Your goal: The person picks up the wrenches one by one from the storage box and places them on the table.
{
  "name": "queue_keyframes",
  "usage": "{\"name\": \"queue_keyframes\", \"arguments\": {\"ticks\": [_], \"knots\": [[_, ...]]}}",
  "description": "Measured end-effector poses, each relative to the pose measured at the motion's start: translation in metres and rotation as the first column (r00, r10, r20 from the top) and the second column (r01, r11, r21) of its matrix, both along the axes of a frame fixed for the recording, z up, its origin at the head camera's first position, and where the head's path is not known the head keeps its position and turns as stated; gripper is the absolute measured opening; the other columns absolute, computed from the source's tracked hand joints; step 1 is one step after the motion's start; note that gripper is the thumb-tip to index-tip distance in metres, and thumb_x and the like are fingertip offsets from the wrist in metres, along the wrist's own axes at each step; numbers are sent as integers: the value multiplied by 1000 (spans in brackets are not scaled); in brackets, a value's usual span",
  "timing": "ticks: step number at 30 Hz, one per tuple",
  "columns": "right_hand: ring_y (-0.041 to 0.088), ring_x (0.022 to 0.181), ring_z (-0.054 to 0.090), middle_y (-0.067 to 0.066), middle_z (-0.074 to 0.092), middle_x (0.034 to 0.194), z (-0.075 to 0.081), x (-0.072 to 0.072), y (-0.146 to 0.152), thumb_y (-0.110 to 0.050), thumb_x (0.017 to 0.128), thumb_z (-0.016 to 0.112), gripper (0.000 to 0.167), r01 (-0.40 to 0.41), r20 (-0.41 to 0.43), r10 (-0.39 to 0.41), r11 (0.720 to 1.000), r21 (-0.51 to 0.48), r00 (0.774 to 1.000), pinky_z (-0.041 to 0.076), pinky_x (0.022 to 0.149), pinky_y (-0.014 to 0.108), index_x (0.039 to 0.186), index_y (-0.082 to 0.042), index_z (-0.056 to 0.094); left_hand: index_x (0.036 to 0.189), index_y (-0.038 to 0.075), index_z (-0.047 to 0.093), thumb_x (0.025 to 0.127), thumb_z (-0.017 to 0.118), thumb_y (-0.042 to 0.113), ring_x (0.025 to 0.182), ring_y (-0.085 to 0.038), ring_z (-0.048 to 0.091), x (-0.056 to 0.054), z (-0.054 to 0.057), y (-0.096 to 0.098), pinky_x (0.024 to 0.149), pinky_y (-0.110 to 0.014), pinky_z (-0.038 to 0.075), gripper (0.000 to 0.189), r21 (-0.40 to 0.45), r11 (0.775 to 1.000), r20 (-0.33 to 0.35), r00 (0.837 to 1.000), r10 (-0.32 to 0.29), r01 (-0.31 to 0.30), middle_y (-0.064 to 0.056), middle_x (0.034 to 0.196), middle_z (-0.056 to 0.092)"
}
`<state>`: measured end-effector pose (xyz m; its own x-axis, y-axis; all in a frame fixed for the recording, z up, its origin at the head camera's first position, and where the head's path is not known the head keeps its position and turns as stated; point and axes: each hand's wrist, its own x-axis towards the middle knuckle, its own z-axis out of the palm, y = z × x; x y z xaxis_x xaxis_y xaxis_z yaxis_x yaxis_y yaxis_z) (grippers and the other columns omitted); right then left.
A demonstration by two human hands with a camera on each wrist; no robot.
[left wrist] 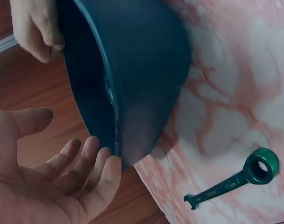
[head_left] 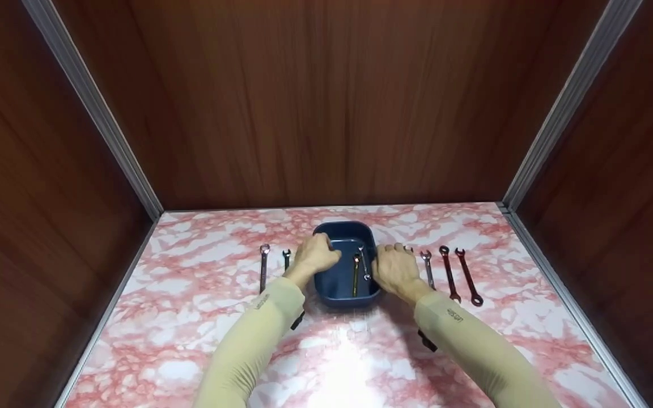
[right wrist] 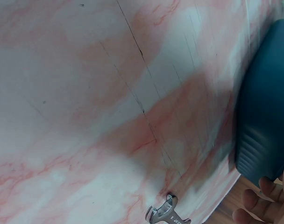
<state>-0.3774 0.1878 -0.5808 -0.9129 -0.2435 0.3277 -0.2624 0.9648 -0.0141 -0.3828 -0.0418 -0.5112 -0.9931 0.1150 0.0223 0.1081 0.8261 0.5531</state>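
A dark blue plastic bin (head_left: 344,303) stands at the middle of the table, holding a gold wrench (head_left: 355,277) and a small silver wrench (head_left: 364,262). At its left rim is my left hand (head_left: 316,253). In the left wrist view, that hand's fingertips (left wrist: 111,168) meet the rim, loosely bent, with the thumb apart from the wall. My right hand (head_left: 395,266) grips the right rim, its thumb (left wrist: 55,41) at the edge. Along the bin's outer wall, its fingers (right wrist: 268,189) partly show in the right wrist view.
Left of the bin lie a silver wrench (head_left: 263,269) and a green wrench (left wrist: 221,184). On the right are another silver wrench (head_left: 428,269) and two dark red wrenches (head_left: 468,276), plus one mostly hidden behind the hand. Wood-grain panels (head_left: 326,102) enclose the marbled table (head_left: 179,340).
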Motion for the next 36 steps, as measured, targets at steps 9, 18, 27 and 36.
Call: {"name": "queue_keyframes", "arguments": {"ticks": [9,18,27,36], "knots": [[45,108,71,24,76,109,3,0,0,-29,107,62,31,13,57,-12,1000,-17,998,61,92,60,112,1,67,101,7,78,92,79,30,111,-41,79,-1,-7,22,99,-54,63,25,-77,996,-24,999,-41,39,-18,113,83],[46,104,71,25,76,106,3,1,0,-25,107,61,28,-1,34,3,999,-37,999,61,90,61,108,2,67,101,5,78,88,82,31,111,-42,79,-3,-22,37,100,-56,63,29,-42,999,25,999,-27,28,-21,118,83],[47,104,71,26,76,105,3,1,0,-25,105,61,28,4,15,-3,999,-45,1000,61,89,61,106,2,67,70,23,68,78,80,42,79,-23,70,-93,-128,51,72,-40,59,24,41,999,141,989,-40,35,-4,86,77],[46,104,71,26,76,105,4,1,0,-25,106,61,28,2,29,-1,999,-36,1000,62,89,60,106,2,67,104,12,81,81,83,41,100,-28,76,-97,-140,67,92,-43,65,38,38,997,216,975,53,-63,-12,113,83]]}}
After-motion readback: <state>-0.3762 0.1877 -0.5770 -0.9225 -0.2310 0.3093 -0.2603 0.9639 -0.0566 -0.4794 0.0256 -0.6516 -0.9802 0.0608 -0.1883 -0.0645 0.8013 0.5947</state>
